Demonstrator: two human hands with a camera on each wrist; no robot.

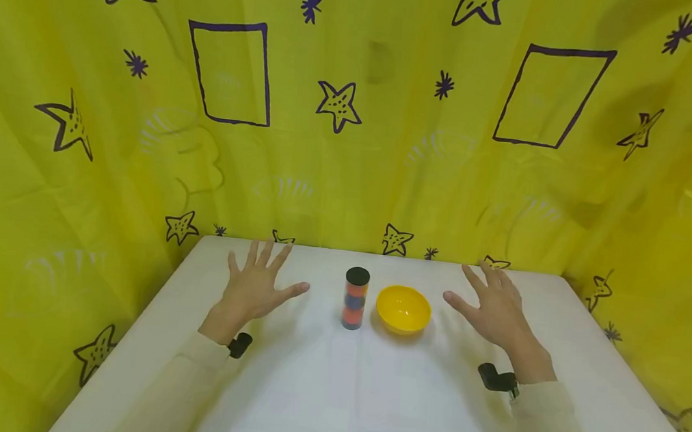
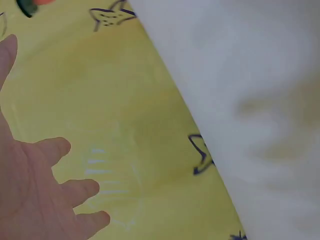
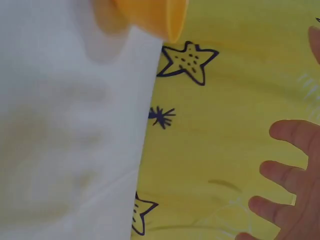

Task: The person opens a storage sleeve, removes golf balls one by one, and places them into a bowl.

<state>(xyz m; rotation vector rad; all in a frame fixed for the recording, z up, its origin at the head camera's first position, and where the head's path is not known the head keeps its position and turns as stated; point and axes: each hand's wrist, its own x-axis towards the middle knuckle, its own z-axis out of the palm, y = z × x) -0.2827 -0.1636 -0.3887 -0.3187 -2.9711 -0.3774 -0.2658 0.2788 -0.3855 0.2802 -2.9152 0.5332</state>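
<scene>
A clear tube with a black lid (image 1: 355, 298), showing red-orange and dark blue contents, stands upright on the white table. Just right of it sits a yellow bowl (image 1: 403, 310), its inside facing up; part of the same bowl (image 3: 150, 15) shows at the top of the right wrist view. My left hand (image 1: 256, 287) hovers left of the tube, fingers spread and holding nothing. On the other side, my right hand (image 1: 494, 308) is held right of the bowl, its fingers also spread and bare. Both palms (image 2: 30, 195) show in the wrist views.
The white table (image 1: 306, 391) reaches back to a yellow curtain (image 1: 381, 171) printed with dark stars and squares, which also hangs along both sides. A small black device is strapped at each wrist, below the sleeves' cuffs.
</scene>
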